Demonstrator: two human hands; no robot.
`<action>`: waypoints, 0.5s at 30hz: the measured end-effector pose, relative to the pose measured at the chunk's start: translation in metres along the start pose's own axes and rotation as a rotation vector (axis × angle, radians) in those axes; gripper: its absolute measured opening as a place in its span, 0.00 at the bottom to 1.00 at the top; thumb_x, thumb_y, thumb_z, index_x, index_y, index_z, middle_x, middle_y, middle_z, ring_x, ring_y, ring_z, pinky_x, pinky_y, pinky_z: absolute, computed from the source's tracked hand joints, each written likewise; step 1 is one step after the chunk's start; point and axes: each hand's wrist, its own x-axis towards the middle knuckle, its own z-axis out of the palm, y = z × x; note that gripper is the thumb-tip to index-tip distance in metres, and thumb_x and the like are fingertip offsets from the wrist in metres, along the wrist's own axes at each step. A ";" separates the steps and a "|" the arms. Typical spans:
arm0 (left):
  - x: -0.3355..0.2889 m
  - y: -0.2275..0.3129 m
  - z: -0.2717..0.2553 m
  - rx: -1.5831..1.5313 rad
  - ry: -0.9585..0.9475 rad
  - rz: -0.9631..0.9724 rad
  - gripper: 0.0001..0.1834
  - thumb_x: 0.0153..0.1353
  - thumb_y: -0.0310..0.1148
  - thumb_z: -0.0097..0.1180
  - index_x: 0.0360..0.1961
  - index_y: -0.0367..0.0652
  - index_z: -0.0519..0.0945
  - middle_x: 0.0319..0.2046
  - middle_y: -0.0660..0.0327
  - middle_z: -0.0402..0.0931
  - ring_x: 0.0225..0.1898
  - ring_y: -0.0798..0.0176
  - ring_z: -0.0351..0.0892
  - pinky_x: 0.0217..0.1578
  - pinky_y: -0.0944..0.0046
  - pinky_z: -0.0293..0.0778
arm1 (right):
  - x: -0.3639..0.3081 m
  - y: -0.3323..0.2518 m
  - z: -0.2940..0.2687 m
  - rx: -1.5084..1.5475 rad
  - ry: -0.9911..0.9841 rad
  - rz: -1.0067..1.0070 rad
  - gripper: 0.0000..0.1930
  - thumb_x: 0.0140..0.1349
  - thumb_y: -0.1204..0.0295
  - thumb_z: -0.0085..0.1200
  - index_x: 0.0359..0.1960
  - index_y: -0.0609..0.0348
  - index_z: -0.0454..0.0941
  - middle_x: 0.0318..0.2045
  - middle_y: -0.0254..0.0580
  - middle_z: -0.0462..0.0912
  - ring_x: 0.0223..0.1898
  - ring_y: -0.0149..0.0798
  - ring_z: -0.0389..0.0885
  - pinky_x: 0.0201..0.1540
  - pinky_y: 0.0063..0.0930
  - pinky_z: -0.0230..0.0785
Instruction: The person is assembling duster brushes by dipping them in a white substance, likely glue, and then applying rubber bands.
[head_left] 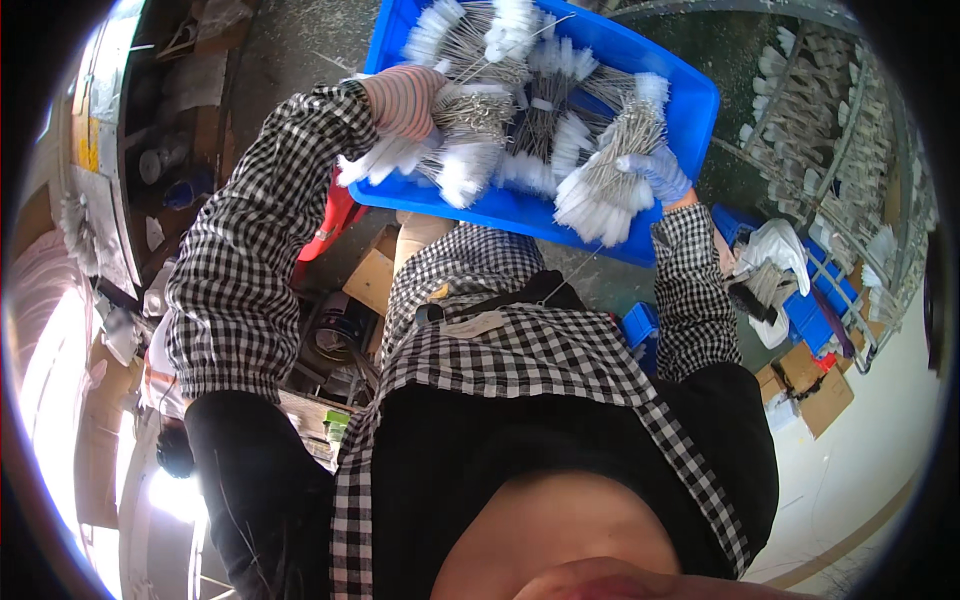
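Note:
A blue plastic bin [690, 110] in front of me holds several bundles of thin wire brushes with white bristle tips. On its left side, my left hand [405, 102] in a striped glove is closed against a bundle of brushes [470, 130]; its fingertips are largely hidden. White brush tips [385, 160] stick out below that hand, over the bin's near edge. At the right side, my right hand [657, 174], in a pale purple glove, grips another brush bundle [605, 185]. That bundle lies tilted across the near rim, tips toward me.
A metal rack [815, 120] with many brushes stands at the right. Below it are blue containers [815, 310], a white bag [778, 255] and a cardboard box [815, 390]. Something red [335, 215] shows beside the bin's left end. Cluttered shelves [170, 150] line the left.

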 end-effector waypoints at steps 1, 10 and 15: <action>-0.006 0.007 -0.002 -0.025 -0.022 -0.056 0.32 0.46 0.41 0.76 0.52 0.37 0.83 0.40 0.48 0.87 0.45 0.51 0.87 0.49 0.56 0.81 | 0.001 -0.002 -0.003 -0.014 0.029 -0.007 0.30 0.49 0.75 0.70 0.57 0.60 0.75 0.47 0.39 0.83 0.49 0.37 0.82 0.57 0.33 0.76; -0.077 0.031 0.001 -0.527 0.183 0.247 0.27 0.47 0.31 0.76 0.50 0.36 0.83 0.40 0.55 0.87 0.41 0.66 0.85 0.45 0.63 0.81 | 0.019 -0.052 -0.012 -0.101 -0.054 -0.077 0.27 0.52 0.74 0.63 0.57 0.63 0.74 0.47 0.43 0.82 0.50 0.41 0.82 0.59 0.37 0.75; -0.163 0.037 0.039 -0.614 0.419 0.226 0.25 0.46 0.31 0.76 0.47 0.37 0.83 0.40 0.56 0.87 0.41 0.66 0.85 0.45 0.64 0.80 | 0.017 -0.080 -0.017 -0.140 -0.058 -0.032 0.28 0.52 0.73 0.62 0.57 0.62 0.72 0.47 0.42 0.81 0.48 0.40 0.82 0.58 0.37 0.76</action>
